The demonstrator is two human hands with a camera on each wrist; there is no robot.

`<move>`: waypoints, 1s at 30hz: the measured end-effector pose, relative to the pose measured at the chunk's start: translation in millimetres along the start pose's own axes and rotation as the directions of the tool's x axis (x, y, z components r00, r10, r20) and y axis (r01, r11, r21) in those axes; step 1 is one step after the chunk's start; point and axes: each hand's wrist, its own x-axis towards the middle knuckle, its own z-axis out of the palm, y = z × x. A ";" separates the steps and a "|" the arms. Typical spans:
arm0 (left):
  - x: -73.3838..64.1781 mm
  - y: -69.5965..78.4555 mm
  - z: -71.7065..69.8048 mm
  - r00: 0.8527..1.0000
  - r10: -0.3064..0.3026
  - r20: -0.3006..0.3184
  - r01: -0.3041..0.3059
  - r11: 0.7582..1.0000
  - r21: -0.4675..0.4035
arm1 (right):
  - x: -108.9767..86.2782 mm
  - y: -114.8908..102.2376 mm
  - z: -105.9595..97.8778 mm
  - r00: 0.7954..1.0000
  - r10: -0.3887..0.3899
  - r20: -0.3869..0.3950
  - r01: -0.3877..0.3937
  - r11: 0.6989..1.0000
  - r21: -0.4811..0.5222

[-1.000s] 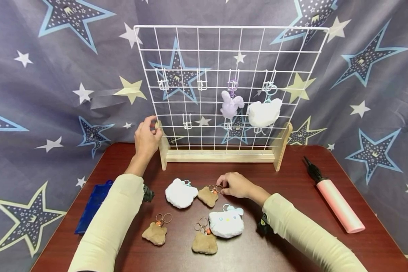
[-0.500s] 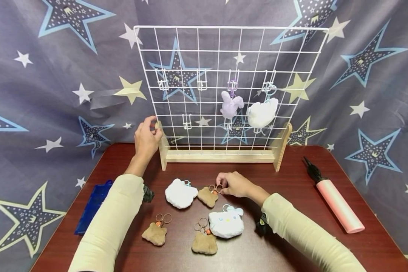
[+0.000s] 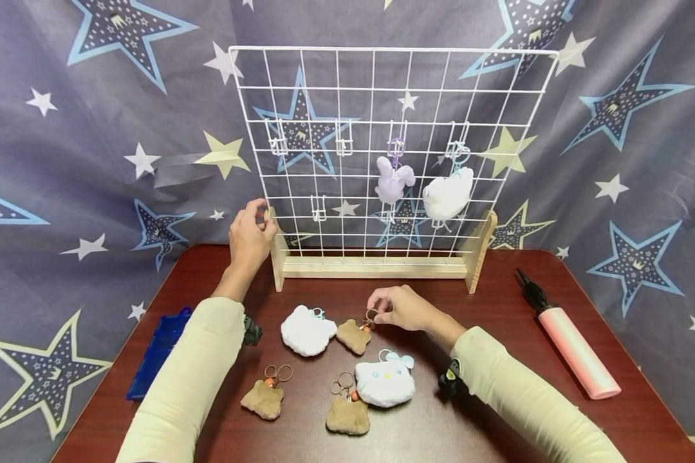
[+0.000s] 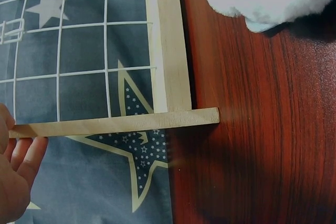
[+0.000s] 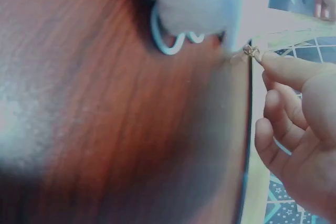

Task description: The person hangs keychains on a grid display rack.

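My left hand (image 3: 249, 235) grips the top of the left wooden post (image 3: 277, 257) of a white wire grid rack (image 3: 356, 87); the left wrist view shows fingers against the post (image 4: 115, 125). At the table's middle, my right hand (image 3: 408, 308) pinches the metal ring (image 3: 372, 316) of a brown plush keychain (image 3: 353, 336), whose plush part lies on the table. In the right wrist view the ring (image 5: 251, 51) is between thumb and fingertips. Beside it lie a white plush keychain (image 3: 308, 330) face down and another white plush (image 3: 385, 381) face up.
Two more brown plush keychains (image 3: 263, 399) (image 3: 348, 415) lie nearer. A lilac bunny plush (image 3: 394, 181) and a white plush (image 3: 447, 195) hang on the rack beside bare hooks (image 3: 344, 138). A blue tray (image 3: 156, 347) lies left, a pink-and-black cylinder (image 3: 579, 352) right.
My right hand has risen slightly, lifting the brown plush keychain's ring a little. The hanging white plush has turned slightly on its hook. My left hand stays on the post.
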 end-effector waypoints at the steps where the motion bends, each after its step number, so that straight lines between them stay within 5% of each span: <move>1: 0.0 0.1 -0.1 1.000 0.000 0.000 0.000 1.000 0.000 | 0.2 -1.1 -1.7 1.000 -0.001 -0.008 0.001 1.000 0.006; 30: -0.4 0.3 -0.2 1.000 0.006 -0.006 -0.006 1.000 0.003 | 19.2 -33.0 -45.7 0.985 -0.092 -0.144 0.115 0.979 0.166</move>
